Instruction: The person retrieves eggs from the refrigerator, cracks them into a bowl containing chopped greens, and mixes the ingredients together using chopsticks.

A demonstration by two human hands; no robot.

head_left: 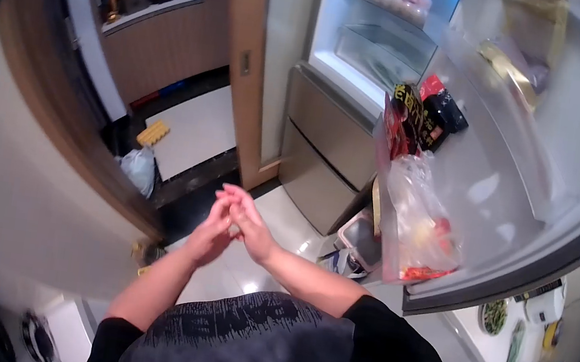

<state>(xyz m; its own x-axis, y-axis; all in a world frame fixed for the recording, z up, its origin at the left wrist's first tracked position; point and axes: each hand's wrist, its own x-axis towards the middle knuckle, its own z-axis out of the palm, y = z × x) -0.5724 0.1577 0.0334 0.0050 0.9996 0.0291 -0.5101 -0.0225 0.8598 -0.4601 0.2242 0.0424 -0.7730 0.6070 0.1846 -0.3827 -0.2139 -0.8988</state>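
Observation:
My left hand (pixel 209 235) and my right hand (pixel 253 229) meet in front of my chest, fingertips touching and overlapping. The right fingers stretch up and to the left across the left ones, which are partly covered. Nothing shows between the two palms. Ahead and to the right of my hands stands a refrigerator (pixel 323 152), its upper compartment lit. The upper door (pixel 495 179) is swung out to my right. In its lower rack sit a clear plastic bag (pixel 415 205), a black packet with yellow characters (pixel 408 109) and a dark red-topped package (pixel 445 106).
Eggs (pixel 394 4) lie on an upper fridge shelf. A sliding door frame (pixel 243 65) stands left of the fridge. Beyond the doorway is a white plastic bag (pixel 136 169). At right, a counter (pixel 484 344) holds a plate of chopped greens (pixel 494 315). Containers (pixel 361 240) stand below the fridge door.

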